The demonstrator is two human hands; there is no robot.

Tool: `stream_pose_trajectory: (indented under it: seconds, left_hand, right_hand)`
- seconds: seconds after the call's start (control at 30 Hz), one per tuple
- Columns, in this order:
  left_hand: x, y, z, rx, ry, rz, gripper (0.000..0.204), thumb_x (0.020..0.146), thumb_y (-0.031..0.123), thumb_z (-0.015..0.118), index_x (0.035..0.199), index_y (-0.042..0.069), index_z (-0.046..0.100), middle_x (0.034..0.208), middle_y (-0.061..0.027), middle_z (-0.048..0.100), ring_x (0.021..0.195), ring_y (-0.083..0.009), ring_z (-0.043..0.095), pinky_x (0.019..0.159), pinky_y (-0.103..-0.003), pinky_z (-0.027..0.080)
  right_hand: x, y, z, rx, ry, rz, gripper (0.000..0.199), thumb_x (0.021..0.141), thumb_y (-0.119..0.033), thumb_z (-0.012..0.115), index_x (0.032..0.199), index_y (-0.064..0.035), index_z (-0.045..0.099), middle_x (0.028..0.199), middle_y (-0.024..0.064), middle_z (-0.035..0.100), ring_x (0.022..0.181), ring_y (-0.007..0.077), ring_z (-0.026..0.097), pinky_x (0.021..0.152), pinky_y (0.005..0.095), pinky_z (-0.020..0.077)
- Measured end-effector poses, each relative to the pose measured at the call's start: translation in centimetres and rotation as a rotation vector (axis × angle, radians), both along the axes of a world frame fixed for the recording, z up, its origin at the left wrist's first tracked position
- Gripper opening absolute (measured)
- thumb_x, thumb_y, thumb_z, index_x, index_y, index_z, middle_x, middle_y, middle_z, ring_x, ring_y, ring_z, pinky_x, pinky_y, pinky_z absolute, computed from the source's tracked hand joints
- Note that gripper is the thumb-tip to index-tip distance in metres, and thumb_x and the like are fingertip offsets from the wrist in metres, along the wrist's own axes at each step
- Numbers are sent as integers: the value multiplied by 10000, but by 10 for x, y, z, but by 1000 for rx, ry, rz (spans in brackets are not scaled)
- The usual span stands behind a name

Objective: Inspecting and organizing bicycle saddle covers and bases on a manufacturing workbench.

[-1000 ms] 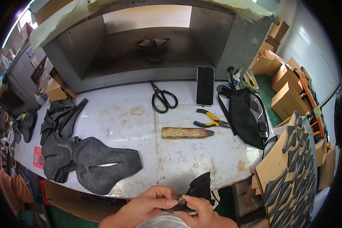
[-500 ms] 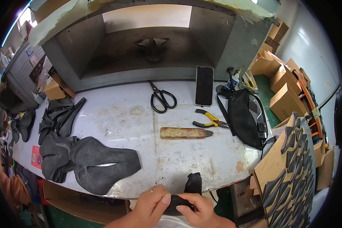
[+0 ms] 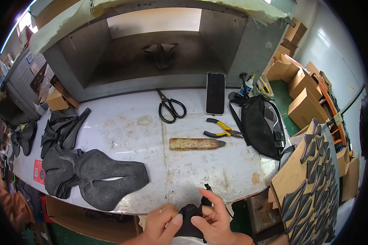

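A black, soft, bent piece, like part of a shoe upper, is held between my two hands over the table's near edge. My left hand pinches its left side, thumb pressed on top. My right hand grips the right side with thumb and curled fingers, while the index finger stretches up and away. A narrow black end of the piece shows behind that finger. Left of my hands, dark grey shoe-upper pieces lie flat, overlapping a stack of similar pieces.
On the white table lie black-handled scissors, yellow-black pliers, a worn rod-shaped tool, a phone and a black bag. A grey open box stands behind, with a dark piece inside. A board of dark cutouts leans at right.
My right index finger has lifted and stretched out, and the right-hand grip has shifted. The black piece is turned and bunched higher between my hands. The whole view has shifted slightly.
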State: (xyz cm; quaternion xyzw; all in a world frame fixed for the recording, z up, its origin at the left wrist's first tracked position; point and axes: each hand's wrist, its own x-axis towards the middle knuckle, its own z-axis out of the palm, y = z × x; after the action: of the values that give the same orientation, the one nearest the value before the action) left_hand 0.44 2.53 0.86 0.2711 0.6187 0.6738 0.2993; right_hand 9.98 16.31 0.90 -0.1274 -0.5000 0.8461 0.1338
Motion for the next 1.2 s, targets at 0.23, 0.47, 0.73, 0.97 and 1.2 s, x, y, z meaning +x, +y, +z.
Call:
stream_pose_trajectory:
  seconds: [0.23,0.47,0.73,0.97,1.2]
  left_hand:
    - [0,11,-9,43,85,81,329,987,266,464,742,48,478,702,43,439,655,-58,380,577,-247,328]
    - [-6,4,-14,49,-500,-42,343,989,258,462,878,-45,580,733,1,557,695,-88,480,619,-244,373]
    - [-7,12,-20,112,-66,110,324,968,279,527,855,-22,569,695,-28,556,618,-93,491,545,-271,380]
    - [5,20,-43,310,-680,96,344,967,318,560,939,-23,607,805,-32,630,648,-82,545,541,-217,390]
    - [5,21,-7,-88,-2,86,303,968,252,550,1086,-14,632,862,-51,669,822,-74,584,701,-274,445]
  right_hand:
    - [-15,9,22,-403,80,183,751,869,-4,650,1480,-46,216,1154,94,589,1010,152,588,889,263,457]
    - [-12,6,5,-181,145,17,797,842,45,652,1488,-49,193,1303,135,509,1159,203,529,970,311,432]
    - [-19,-4,11,-167,125,-218,738,878,30,613,1486,-65,207,1251,120,548,1088,190,567,927,300,463]
    - [-29,-7,12,-438,81,-211,681,896,26,595,1474,-66,246,1202,101,569,1045,183,587,895,298,482]
    - [-33,-3,19,-388,83,-294,629,901,33,584,1452,-41,290,1157,97,594,996,163,606,829,285,511]
